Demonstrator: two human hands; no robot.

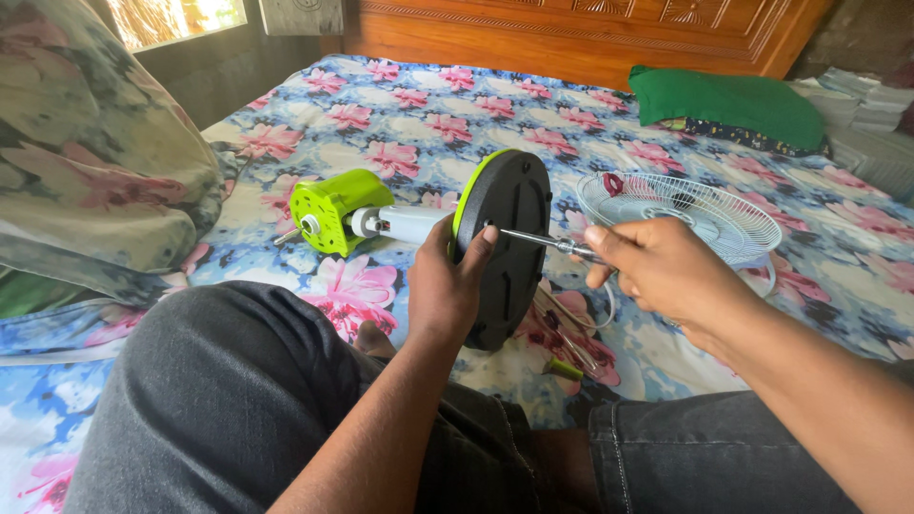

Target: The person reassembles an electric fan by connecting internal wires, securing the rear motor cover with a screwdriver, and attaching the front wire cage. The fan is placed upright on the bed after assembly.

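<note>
Screwdriver [545, 242] in right hand [657, 271], left hand [447, 286] bracing base [509, 219]

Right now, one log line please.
left hand: steadies round black fan base | right hand: drives metal screwdriver into it

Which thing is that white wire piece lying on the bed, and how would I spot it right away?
Start at the floral bedsheet covering the bed, then look past the right hand holding the screwdriver. Just behind it lies the round white wire fan guard, flat on the sheet. Unlike the solid black fan base beside it, it is an open grille of thin spokes.
</note>
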